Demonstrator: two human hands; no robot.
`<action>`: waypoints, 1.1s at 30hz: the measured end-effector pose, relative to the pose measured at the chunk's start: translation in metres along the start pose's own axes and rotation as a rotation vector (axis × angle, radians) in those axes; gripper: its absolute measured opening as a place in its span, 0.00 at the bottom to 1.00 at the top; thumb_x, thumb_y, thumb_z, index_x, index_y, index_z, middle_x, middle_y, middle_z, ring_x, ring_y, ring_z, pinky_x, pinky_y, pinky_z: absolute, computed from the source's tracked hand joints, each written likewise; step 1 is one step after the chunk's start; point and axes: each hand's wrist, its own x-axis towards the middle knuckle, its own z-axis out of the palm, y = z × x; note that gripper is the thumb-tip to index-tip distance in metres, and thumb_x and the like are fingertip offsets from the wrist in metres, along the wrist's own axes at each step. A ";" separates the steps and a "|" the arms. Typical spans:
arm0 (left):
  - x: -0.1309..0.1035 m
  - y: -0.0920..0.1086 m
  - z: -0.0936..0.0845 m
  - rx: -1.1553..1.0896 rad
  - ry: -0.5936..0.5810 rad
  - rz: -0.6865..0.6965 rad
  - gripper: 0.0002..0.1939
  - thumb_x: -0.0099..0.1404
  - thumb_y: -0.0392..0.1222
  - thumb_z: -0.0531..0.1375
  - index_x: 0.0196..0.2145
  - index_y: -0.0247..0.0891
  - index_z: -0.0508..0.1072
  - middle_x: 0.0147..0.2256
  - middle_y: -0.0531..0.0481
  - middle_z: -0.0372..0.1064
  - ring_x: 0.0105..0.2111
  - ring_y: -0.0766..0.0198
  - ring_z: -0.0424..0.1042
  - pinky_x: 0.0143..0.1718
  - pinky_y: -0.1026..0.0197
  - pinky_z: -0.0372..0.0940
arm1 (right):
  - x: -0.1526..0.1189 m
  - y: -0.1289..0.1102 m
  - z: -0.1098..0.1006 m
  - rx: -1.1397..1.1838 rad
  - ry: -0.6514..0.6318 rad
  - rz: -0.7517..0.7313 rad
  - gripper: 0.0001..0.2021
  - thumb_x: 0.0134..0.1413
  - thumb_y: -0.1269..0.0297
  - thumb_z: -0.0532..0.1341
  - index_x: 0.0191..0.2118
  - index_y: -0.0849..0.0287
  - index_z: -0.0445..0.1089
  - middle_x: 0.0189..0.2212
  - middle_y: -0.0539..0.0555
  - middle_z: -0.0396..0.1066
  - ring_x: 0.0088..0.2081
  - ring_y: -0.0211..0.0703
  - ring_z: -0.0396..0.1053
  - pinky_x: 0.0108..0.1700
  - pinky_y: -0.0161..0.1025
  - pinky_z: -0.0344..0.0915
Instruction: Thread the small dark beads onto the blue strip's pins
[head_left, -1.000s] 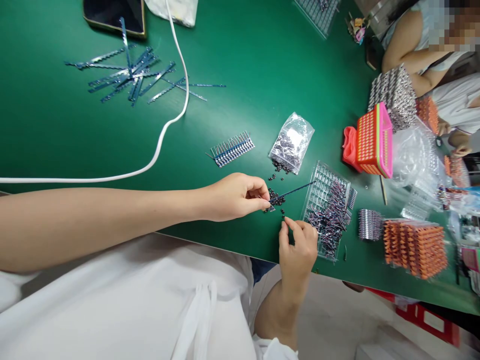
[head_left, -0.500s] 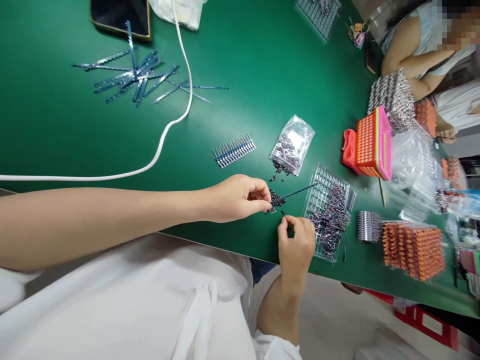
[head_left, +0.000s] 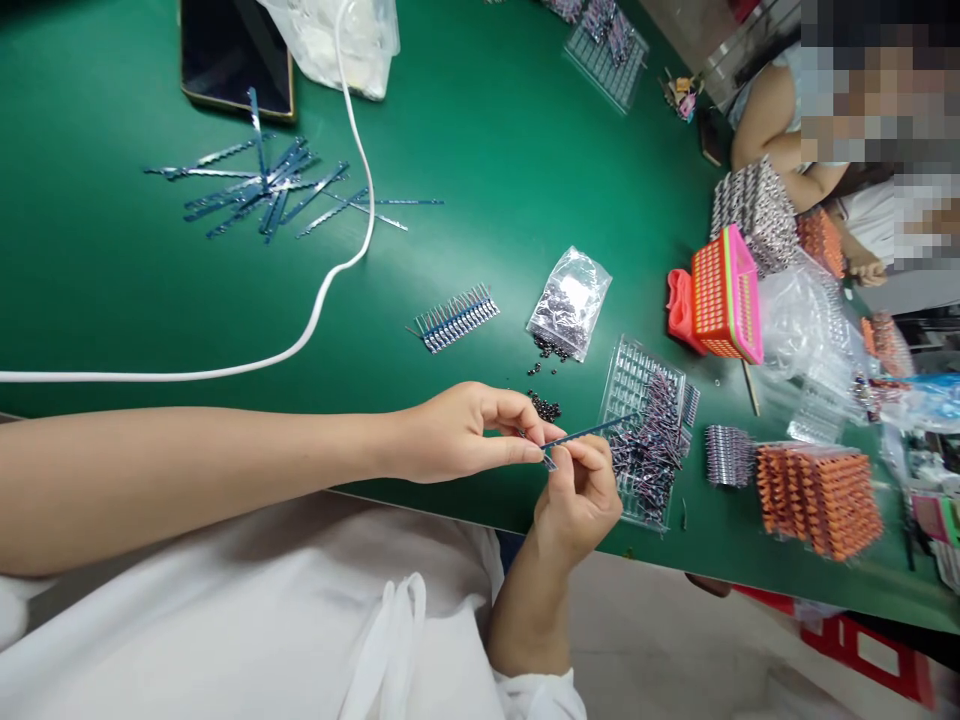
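Observation:
My left hand (head_left: 469,435) pinches a thin dark blue strip (head_left: 589,431) that points right over the clear tray. My right hand (head_left: 581,490) has thumb and forefinger together at the strip's near end, close to my left fingertips; whatever small piece lies between them is too small to name. Just beyond the fingers is a small pile of dark beads (head_left: 544,405). Farther back lies a clear bag of dark beads (head_left: 571,300) with beads spilled at its mouth. The clear tray (head_left: 621,375) holds a heap of dark, pinkish pieces. A row of pins on a blue strip (head_left: 457,320) lies left of the bag.
Loose blue strips (head_left: 274,185) lie at the back left under a white cable (head_left: 322,300), near a phone (head_left: 236,55). To the right are a basket (head_left: 724,295), a red cloth (head_left: 682,312) and an orange stack (head_left: 817,500). Another person's arm (head_left: 772,130) rests at the far right.
My right hand has moved left and its fingertips now meet my left fingertips at the strip. The camera view has shifted, so the table's things appear lower and slightly farther left.

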 end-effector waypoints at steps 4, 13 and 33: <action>0.000 -0.003 0.002 -0.004 0.028 0.031 0.07 0.66 0.42 0.62 0.36 0.35 0.73 0.47 0.41 0.78 0.55 0.58 0.74 0.56 0.58 0.67 | -0.003 0.005 0.005 -0.020 0.098 -0.098 0.01 0.57 0.69 0.64 0.34 0.57 0.71 0.31 0.49 0.66 0.35 0.37 0.67 0.35 0.38 0.68; 0.001 0.000 0.000 0.107 0.027 0.082 0.06 0.66 0.40 0.61 0.36 0.34 0.74 0.46 0.43 0.79 0.50 0.59 0.76 0.53 0.59 0.69 | -0.006 0.011 0.003 -0.069 0.090 -0.218 0.08 0.56 0.74 0.65 0.39 0.54 0.71 0.34 0.50 0.68 0.38 0.39 0.70 0.40 0.42 0.71; 0.001 0.005 -0.002 0.176 0.027 -0.005 0.07 0.65 0.41 0.61 0.37 0.35 0.74 0.42 0.46 0.78 0.45 0.62 0.76 0.49 0.61 0.68 | -0.001 0.013 -0.012 -0.440 -0.021 -0.518 0.14 0.53 0.75 0.67 0.45 0.55 0.73 0.35 0.52 0.73 0.37 0.39 0.72 0.40 0.40 0.72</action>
